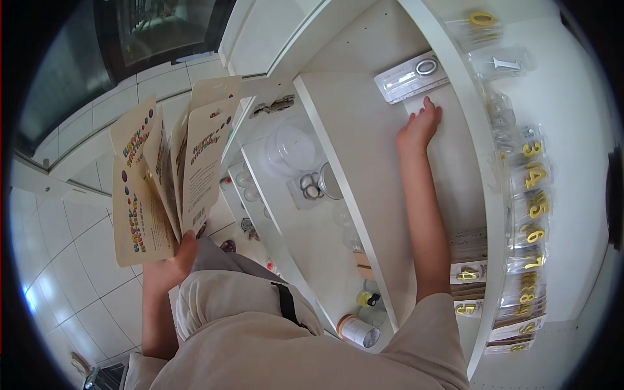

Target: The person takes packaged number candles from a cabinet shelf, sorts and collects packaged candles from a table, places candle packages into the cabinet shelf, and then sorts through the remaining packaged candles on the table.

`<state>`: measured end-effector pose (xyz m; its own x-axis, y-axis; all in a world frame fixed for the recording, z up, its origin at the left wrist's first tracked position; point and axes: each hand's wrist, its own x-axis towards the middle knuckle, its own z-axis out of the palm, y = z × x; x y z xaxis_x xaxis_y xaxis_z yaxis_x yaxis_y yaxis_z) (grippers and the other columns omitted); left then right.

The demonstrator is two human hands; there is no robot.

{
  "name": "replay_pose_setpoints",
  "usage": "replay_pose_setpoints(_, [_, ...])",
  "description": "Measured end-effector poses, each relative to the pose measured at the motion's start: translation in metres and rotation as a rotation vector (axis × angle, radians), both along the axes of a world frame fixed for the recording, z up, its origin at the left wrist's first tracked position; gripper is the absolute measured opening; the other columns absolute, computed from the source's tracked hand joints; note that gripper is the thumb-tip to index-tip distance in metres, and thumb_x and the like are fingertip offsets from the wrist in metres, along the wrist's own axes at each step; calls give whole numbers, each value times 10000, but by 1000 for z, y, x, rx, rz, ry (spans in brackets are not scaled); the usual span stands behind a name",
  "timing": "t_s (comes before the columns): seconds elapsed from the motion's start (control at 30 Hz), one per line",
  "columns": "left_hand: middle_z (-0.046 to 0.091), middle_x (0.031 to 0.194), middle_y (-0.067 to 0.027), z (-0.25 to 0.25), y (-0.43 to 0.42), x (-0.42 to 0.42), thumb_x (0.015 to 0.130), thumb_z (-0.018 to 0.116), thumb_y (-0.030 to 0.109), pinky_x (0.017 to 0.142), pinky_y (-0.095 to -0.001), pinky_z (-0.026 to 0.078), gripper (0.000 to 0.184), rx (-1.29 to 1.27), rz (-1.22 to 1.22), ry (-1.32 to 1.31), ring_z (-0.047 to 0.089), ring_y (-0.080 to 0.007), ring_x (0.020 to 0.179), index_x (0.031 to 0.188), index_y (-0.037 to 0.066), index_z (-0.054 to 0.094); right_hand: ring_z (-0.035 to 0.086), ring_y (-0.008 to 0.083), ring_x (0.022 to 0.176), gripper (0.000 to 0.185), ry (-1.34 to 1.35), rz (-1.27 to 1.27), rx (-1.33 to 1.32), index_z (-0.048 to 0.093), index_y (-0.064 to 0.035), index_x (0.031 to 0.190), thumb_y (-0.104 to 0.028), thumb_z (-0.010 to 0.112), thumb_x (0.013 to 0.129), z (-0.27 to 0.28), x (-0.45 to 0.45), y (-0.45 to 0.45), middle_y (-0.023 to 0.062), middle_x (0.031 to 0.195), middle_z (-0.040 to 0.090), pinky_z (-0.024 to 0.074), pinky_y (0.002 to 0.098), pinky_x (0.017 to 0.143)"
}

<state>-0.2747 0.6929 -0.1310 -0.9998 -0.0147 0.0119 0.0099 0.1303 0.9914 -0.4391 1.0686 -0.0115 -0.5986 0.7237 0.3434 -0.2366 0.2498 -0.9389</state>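
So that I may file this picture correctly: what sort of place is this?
Probably a party-goods shop or storeroom: beige cardboard "Happy Birthday" packages, clear plastic packets of gold numerals, white shelving.

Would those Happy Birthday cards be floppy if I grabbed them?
Probably stiff: the cards stay flat though the left hand holds only one end. They look thin, so likely light. They're fanned out, so they might slide apart if held loosely.

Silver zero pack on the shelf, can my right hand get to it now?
Likely yes: your right hand is loosely open, close beside the silver zero pack, and nothing visible between them seems to block the way.
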Motion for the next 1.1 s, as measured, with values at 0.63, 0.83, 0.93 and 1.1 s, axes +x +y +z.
replay_pose_setpoints(0.63, [616,950,-131,-1,3,0,667,559,35,625,-305,478,361,-5,32,41,585,-245,751,1026,-2,565,378,205,1184,470,113,391,-333,336,-34,1296,-322,338,925,2,-24,-12,114,1319,381,257,310,999])
replay_pose_setpoints(0.83, [617,941,-122,-18,-3,2,674,563,42,617,-303,478,330,-282,-22,245,587,-247,742,1002,7,578,440,193,1091,419,86,-100,595,434,-56,1228,-183,532,841,1,-6,-5,85,1241,446,313,315,955])
replay_pose_setpoints(0.93, [618,937,-119,-17,-4,2,677,563,43,613,-301,478,317,-300,-29,242,587,-246,738,992,10,583,461,189,1059,391,16,-183,1125,504,-75,1162,-135,600,787,2,2,-5,64,1203,476,335,322,938])
replay_pose_setpoints(1.1, [620,931,-117,-3,-3,2,680,561,43,606,-299,476,303,-83,-13,30,587,-244,732,980,9,587,487,187,1018,309,-178,12,1829,628,-114,996,-82,674,692,4,8,-2,22,1131,524,368,348,918])
